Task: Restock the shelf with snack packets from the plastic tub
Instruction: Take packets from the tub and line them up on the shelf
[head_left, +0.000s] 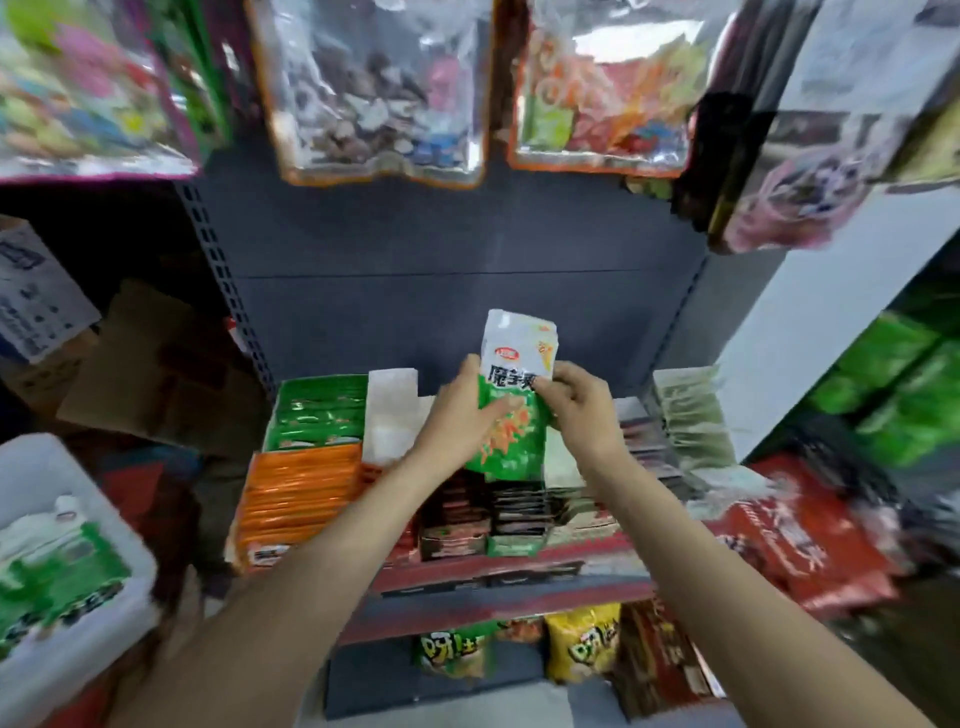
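While both hands held it upright above the shelf (511, 577) middle, the snack packet (514, 400) was gripped: left hand (457, 415) fingers curled round its left edge, right hand (582, 410) fingers pinching its right edge. The plastic tub (31, 467), off the shelf's left end, contained similar packets.

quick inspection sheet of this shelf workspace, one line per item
surface: shelf holds rows of upright packets, orange, green, white and dark
job's things: green-and-white snack packet held upright above the shelf; plastic tub at lower left with more such packets in it
clutter: cardboard boxes behind the tub
grippers: left hand and right hand both have a grip on the packet
cables: nothing seen
surroundings: clear bags of snacks hang above; yellow packets on the shelf below; red packs at right
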